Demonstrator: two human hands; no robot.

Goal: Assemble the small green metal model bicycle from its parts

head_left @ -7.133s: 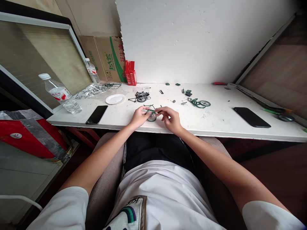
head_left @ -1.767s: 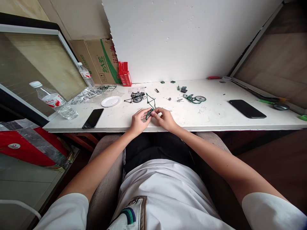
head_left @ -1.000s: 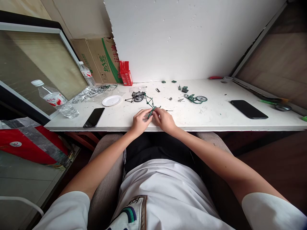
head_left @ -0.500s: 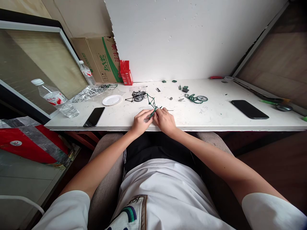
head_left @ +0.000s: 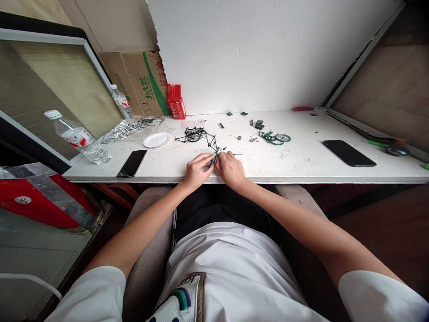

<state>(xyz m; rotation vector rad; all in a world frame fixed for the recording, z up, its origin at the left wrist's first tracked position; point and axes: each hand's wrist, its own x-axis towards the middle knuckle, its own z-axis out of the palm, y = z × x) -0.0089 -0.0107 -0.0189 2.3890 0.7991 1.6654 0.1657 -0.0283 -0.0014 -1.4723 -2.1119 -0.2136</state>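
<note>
Both my hands meet above the front edge of the white table [head_left: 281,166], on a small green model bicycle frame [head_left: 211,139]. My left hand [head_left: 197,169] pinches its lower end between thumb and fingers. Close against it, my right hand [head_left: 232,168] is closed at the same end, its fingertips bent over the part; the exact spot they grip is hidden. The upper part of the frame sticks out beyond my fingers. Behind it lies a black model bicycle [head_left: 193,134]. To the right rest green bicycle parts with a wheel [head_left: 282,138].
Left of my hands are a white paper plate [head_left: 156,140], a phone [head_left: 132,163], water bottles [head_left: 82,138] and a parts sprue [head_left: 134,128]. A red box [head_left: 176,103] stands at the back. A black phone [head_left: 349,153] and a mouse [head_left: 397,150] lie on the right.
Almost nothing differs. My hands keep the same hold on the green frame, with only a very slight shift of the fingers.
</note>
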